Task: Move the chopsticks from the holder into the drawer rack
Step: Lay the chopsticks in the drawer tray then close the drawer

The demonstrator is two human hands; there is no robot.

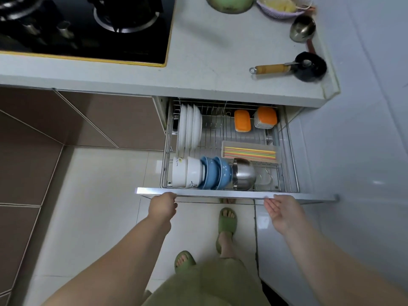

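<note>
Here, both hands meet the front edge of the open drawer, with the chopsticks already lying in the rack.

The left hand [163, 205] is curled against the drawer front [220, 193], fingers tucked under its lip; the right hand [281, 209] is spread open, palm up, empty, touching the same edge further right. The chopsticks [250, 152] lie flat in a pale tray [227, 144] on the drawer rack [284, 151], beyond and slightly left of the right hand, which is the nearer one; their long axis runs left to right, parallel to the drawer front. Also in the rack: upright white plates [190, 127], stacked bowls [198, 172] on their sides, a steel bowl [244, 174], two orange-lidded boxes [242, 120]. I see no holder on the bench [209, 51]. The task looks nearly done, probably only closing left.
</note>
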